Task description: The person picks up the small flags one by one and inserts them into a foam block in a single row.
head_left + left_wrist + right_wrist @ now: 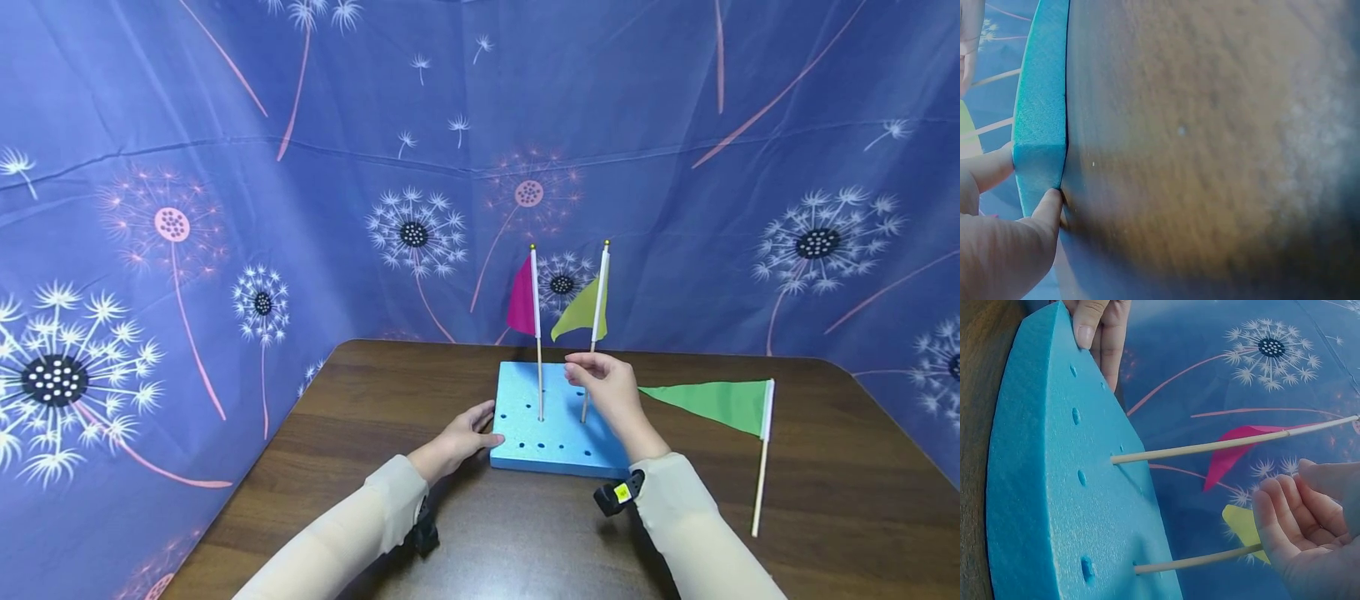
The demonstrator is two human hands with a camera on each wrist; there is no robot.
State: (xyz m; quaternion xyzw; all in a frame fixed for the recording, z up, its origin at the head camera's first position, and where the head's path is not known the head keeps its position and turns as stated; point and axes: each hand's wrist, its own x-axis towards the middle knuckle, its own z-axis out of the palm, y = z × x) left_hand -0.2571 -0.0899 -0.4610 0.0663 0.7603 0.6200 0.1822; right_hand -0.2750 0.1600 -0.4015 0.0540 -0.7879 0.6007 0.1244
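Observation:
A light blue foam board (pixel 517 429) with several holes lies on the table. My left hand (pixel 461 442) holds its left edge; the left wrist view shows two digits (pixel 1047 209) at the board's corner. A magenta flag (pixel 522 300) and a yellow-green flag (pixel 581 312) stand with their sticks in holes. In front of the yellow-green flag's stick (pixel 1197 559) is my right hand (pixel 611 392), its fingers loosely bent, with nothing seen between the fingertips. Contact between hand and stick cannot be told. A green flag (pixel 720 404) lies to the right of the board.
The brown wooden table (pixel 337 433) extends around the board. Behind it and along the sides hangs a blue cloth (pixel 637 100) printed with dandelions. A black wrist camera (pixel 618 493) is strapped on the right wrist.

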